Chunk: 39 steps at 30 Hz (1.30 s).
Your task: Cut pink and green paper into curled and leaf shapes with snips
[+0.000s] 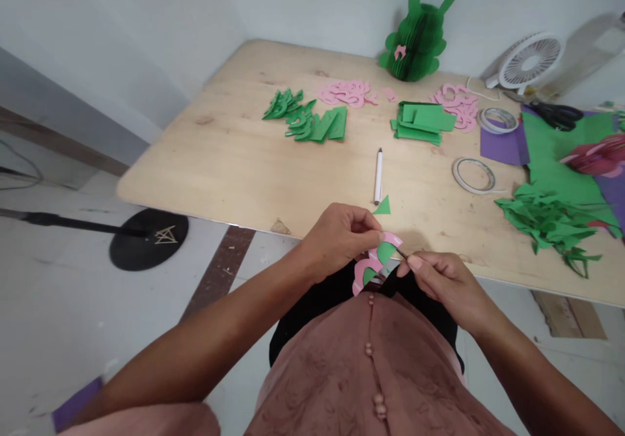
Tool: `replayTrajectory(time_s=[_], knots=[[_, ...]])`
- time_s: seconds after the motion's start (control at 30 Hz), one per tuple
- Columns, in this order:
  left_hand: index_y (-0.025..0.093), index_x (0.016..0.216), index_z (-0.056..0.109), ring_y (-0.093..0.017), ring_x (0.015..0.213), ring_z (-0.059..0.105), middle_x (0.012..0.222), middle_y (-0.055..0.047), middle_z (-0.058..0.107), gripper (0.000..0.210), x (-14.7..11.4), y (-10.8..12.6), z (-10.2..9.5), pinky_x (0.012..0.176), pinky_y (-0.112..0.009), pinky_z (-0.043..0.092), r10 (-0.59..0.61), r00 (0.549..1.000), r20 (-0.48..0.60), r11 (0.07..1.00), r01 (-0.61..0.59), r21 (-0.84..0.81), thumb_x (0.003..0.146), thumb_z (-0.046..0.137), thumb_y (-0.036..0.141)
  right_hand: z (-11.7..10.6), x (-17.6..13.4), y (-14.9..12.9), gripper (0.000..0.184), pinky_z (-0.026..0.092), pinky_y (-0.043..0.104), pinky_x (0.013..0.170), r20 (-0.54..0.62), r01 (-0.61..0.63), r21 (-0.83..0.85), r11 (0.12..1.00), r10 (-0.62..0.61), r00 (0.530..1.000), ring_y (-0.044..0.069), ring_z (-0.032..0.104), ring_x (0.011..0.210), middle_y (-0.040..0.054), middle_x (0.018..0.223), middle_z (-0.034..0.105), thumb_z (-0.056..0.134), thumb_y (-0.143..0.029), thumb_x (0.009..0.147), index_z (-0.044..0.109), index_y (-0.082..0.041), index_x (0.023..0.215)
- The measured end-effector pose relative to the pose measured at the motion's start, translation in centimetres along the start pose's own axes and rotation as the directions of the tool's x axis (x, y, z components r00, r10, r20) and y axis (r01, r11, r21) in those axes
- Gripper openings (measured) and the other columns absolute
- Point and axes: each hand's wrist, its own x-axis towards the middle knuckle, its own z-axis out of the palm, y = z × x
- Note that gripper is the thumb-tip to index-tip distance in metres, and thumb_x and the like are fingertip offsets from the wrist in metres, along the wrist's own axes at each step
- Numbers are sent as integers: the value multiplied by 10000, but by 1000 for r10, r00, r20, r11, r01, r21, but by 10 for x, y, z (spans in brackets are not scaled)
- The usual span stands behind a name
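Near the table's front edge, above my lap, my left hand (349,231) pinches a curved pink paper cutout (360,278) with green paper (385,252) set against its inner curves. My right hand (437,280) is closed on a thin dark tool (401,252), whose kind I cannot make out; its tip meets the cutout's right end. Just beyond my left fingertips lie a small green paper triangle (383,205) and a white pen (378,176).
Behind are green paper pieces (312,123), pink cutouts (346,92), a green paper stack (422,122) and a green honeycomb paper figure (417,42). To the right lie tape rolls (473,176), black-handled scissors (556,114), green scraps (547,218) and a white fan (530,62).
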Motion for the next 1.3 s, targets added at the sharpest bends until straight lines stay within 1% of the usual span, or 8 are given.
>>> replayTrajectory(time_s=[0.2, 0.3, 0.4, 0.6, 0.83, 0.97, 1.07, 1.3], knots=[[123, 613, 604, -65, 443, 512, 504, 21, 581, 80, 0, 0, 1, 444, -171, 390, -7, 1000, 3, 1000, 7, -8, 685, 627, 150, 1, 1, 1, 427, 188, 232, 422, -27, 23, -17, 1000, -24, 999, 80, 224, 434, -68, 465, 252, 487, -502, 857, 689, -148, 730], [121, 616, 606, -62, 451, 511, 507, 20, 583, 77, -1, 0, 1, 451, -168, 390, -10, 1000, -1, 1000, 10, -2, 685, 627, 147, 1, 1, 0, 422, 165, 233, 417, -39, 19, -10, 1000, -20, 999, 79, 214, 432, -71, 465, 233, 500, -507, 845, 686, -150, 718], [122, 621, 609, -63, 451, 514, 512, 19, 588, 78, -1, 0, 1, 451, -171, 397, -8, 1000, -4, 1000, 8, 11, 685, 635, 158, 1, 0, -1, 428, 168, 234, 422, -39, 9, -6, 1000, -9, 999, 80, 217, 436, -70, 468, 238, 495, -512, 846, 683, -148, 723], [120, 618, 604, -63, 444, 513, 499, 21, 584, 90, 0, 0, -1, 442, -168, 395, 5, 1000, -8, 1000, -4, 24, 685, 642, 168, -3, -3, 0, 436, 161, 238, 436, 1, -16, -24, 1000, 16, 1000, 78, 228, 451, -66, 488, 255, 468, -505, 872, 675, -140, 751], [124, 619, 603, -69, 449, 517, 500, 17, 584, 83, -1, 2, -1, 439, -172, 384, 24, 1000, -5, 998, -24, 52, 679, 639, 169, -3, -3, 1, 444, 153, 240, 435, 8, -15, -14, 1000, 15, 1000, 73, 224, 447, -70, 480, 256, 460, -507, 878, 654, -136, 730], [129, 612, 600, -75, 457, 526, 511, 14, 585, 82, -2, 2, -2, 438, -177, 390, 29, 999, 24, 998, -31, 60, 679, 631, 166, -3, -2, 0, 449, 146, 236, 432, 33, -18, -2, 1000, 18, 999, 68, 223, 444, -73, 481, 252, 462, -515, 879, 655, -131, 748], [128, 618, 606, -79, 481, 541, 529, 7, 596, 73, -3, 3, -1, 461, -183, 412, 21, 999, 47, 998, -23, 52, 677, 630, 164, -3, -2, -1, 465, 139, 232, 425, 57, -12, 16, 1000, 11, 998, 63, 210, 439, -74, 473, 257, 460, -527, 877, 648, -131, 723], [126, 624, 609, -82, 473, 538, 524, 7, 592, 75, -2, 4, -1, 458, -190, 414, -3, 997, 75, 998, -1, 62, 679, 632, 172, -2, -3, 1, 473, 110, 228, 411, 91, -49, 69, 996, 42, 995, 59, 178, 418, -81, 449, 237, 448, -533, 881, 650, -129, 739]])
